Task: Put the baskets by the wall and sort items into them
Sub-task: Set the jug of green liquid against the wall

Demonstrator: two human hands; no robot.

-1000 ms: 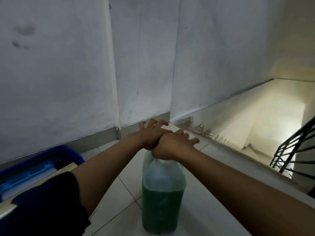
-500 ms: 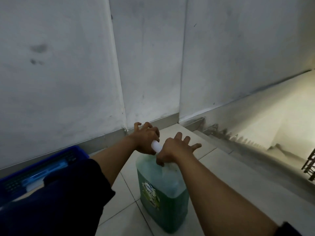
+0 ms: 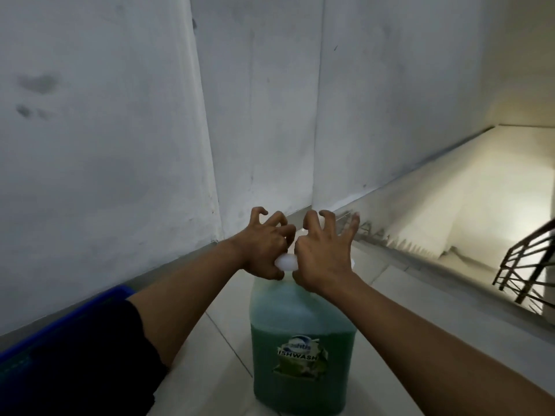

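A large clear jug of green dishwash liquid (image 3: 303, 349) stands upright on the tiled floor, its label towards me. Its white handle (image 3: 286, 263) shows between my hands. My left hand (image 3: 261, 244) and my right hand (image 3: 322, 250) hover at the jug's top, on either side of the handle, with the fingers spread and curled upward, gripping nothing. A blue basket (image 3: 90, 310) sits by the wall at the lower left, mostly hidden behind my dark sleeve.
A grey-white wall (image 3: 120, 145) with a metal skirting runs close ahead. To the right the floor ends at a staircase (image 3: 450, 223) going down, with a dark metal railing (image 3: 528, 265) at the far right.
My hands were closed on the jug's top; now their fingers have come off and spread. The jug has turned so its label faces me.
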